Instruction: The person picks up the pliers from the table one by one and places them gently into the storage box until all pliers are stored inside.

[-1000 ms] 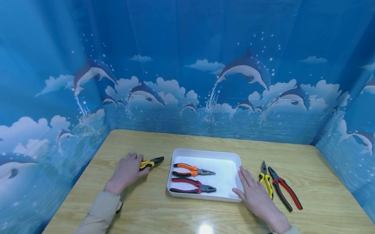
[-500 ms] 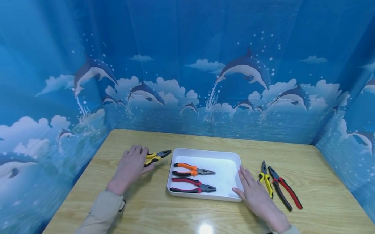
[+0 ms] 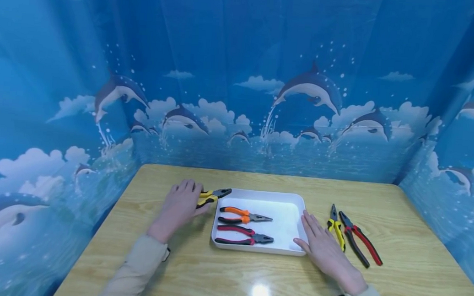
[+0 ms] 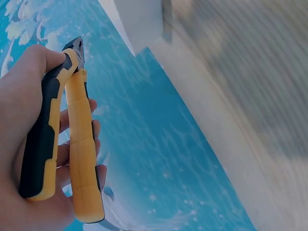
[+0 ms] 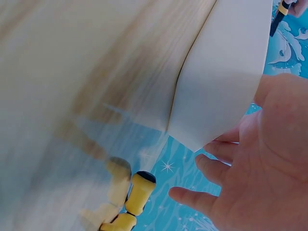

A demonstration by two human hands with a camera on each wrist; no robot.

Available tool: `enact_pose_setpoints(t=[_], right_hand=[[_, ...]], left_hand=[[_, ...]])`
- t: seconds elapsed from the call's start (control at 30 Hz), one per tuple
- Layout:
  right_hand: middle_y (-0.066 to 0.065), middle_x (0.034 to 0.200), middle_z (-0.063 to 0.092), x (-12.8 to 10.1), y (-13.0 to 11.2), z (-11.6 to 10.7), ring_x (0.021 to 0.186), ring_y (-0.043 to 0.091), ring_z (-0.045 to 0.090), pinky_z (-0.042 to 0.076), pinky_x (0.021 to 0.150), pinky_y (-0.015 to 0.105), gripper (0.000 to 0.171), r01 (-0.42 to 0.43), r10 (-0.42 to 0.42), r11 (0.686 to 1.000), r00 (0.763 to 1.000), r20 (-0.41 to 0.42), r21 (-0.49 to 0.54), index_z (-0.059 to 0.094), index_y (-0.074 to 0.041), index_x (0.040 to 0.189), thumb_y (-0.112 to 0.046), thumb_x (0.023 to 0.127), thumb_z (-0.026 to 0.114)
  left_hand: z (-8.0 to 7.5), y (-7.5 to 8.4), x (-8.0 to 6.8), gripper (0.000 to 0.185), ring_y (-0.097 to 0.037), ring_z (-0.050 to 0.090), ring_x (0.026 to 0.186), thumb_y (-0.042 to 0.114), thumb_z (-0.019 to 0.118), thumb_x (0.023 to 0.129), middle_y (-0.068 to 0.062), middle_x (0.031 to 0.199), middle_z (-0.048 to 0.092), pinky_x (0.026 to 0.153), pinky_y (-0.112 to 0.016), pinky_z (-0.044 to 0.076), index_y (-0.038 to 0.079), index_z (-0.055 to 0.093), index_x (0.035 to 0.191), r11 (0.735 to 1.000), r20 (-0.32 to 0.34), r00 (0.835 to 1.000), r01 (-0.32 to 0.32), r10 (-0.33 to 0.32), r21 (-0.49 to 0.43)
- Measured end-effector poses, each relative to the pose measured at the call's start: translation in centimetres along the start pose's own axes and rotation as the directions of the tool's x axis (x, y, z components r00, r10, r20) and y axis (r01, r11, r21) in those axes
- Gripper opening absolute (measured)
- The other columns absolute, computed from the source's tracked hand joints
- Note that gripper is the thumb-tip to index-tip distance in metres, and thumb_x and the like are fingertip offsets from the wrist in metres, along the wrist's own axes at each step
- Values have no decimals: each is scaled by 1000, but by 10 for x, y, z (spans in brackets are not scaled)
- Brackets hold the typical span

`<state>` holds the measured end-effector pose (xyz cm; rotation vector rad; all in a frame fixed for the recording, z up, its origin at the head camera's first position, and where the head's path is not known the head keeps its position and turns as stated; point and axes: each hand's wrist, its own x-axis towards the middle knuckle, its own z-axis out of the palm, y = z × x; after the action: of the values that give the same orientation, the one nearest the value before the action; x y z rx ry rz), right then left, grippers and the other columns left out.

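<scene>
My left hand (image 3: 179, 207) grips yellow-and-black pliers (image 4: 82, 144) by the handles, fingers curled round them. Their dark tip reaches over the upper left rim of the white tray (image 3: 287, 198). Inside the tray lie orange-and-black long-nose pliers (image 3: 243, 215) and, nearer me, red-and-black pliers (image 3: 244, 235), both with heads to the right. At the tray's right side, my right hand (image 3: 325, 248) rests with its fingers straight against the wall. The right wrist view shows that palm (image 5: 269, 168) beside the tray wall (image 5: 216, 72).
Right of my right hand, yellow-and-black long-nose pliers (image 3: 336, 227) and red-and-black pliers (image 3: 360, 239) lie on the wooden table (image 3: 195, 278), close together. A blue dolphin-printed curtain (image 3: 225, 74) stands behind and at both sides.
My left hand has lifted the yellow-and-black pliers and carried them right and away from me, from the table to the tray's left rim. My right hand and the tray have stayed put.
</scene>
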<state>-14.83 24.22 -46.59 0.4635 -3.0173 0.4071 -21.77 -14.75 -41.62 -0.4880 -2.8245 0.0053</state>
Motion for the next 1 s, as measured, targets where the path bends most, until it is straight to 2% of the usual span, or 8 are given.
enact_pose_setpoints(t=[0.27,0.53,0.8,1.0], right_hand=[[22,164,23,-1,3,0,149,45,25,30,112,70,72,-3,3,1000,1000,-1,-9,31,6,155,-40,105,54],[23,164,24,-1,3,0,148,45,26,30,111,71,72,1,-1,1000,1000,-8,-2,32,7,154,-40,104,55],[23,164,24,0,1,1,148,46,26,29,112,70,72,6,-6,1000,1000,-7,-5,32,7,154,-40,105,55],[22,165,22,1,1,1,149,45,24,28,113,69,72,-6,6,1000,1000,8,-9,30,6,155,-41,105,53]], left_hand=[[1,28,19,52,-32,59,107,53,67,94,-15,112,62,90,-51,52,7,61,118,994,-7,994,-106,107,14],[7,58,36,53,-29,58,106,56,66,94,-13,111,61,91,-48,52,9,61,116,977,23,977,-211,210,41],[20,76,45,52,-28,57,107,59,65,93,-11,111,60,91,-48,52,12,61,114,965,38,966,-259,257,38],[29,85,51,51,-27,56,107,58,65,93,-10,113,60,91,-48,52,13,62,117,966,83,963,-258,256,22]])
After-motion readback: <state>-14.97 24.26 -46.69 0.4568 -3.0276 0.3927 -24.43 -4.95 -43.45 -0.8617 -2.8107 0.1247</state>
